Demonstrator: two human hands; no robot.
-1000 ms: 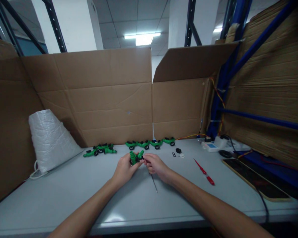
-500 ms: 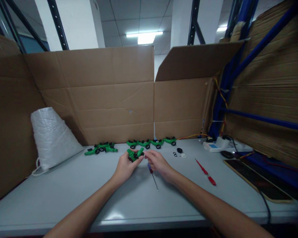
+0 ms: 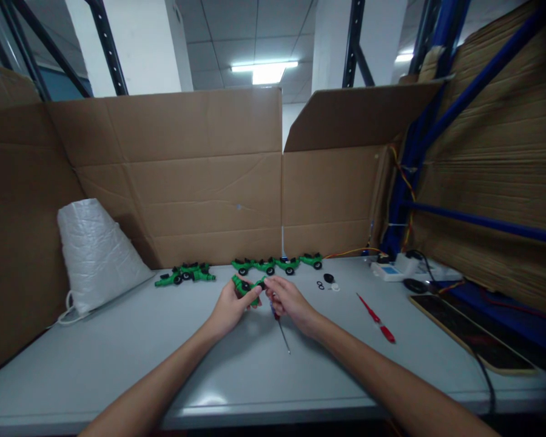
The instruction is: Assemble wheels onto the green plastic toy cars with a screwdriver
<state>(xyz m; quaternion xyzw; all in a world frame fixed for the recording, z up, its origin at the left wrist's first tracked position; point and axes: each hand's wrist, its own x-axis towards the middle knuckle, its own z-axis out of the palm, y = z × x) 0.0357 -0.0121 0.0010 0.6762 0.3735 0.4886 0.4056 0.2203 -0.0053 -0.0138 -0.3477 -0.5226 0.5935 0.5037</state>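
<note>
My left hand (image 3: 226,308) is closed around a green toy vehicle (image 3: 242,285) with black parts, held above the table. Against the toy's right end, my right hand (image 3: 291,303) pinches with thumb and forefinger beside a small black part. What sits between those fingertips is too small to make out. Below the right hand a screwdriver (image 3: 282,334) shows its dark handle end and thin metal shaft, pointing toward me. Whether the curled fingers hold it or it lies on the table, I cannot tell.
Several green toy vehicles (image 3: 286,265) line the back, with more (image 3: 191,273) at left. Black rings (image 3: 320,285), a black disc (image 3: 328,278), a white piece (image 3: 335,287) and a red screwdriver (image 3: 377,318) lie right. A white bag (image 3: 95,255), power strip (image 3: 391,271) and cardboard walls (image 3: 191,200) surround.
The toy has turned and tilted slightly in my left hand. My right fingertips have come onto the black part at its end.
</note>
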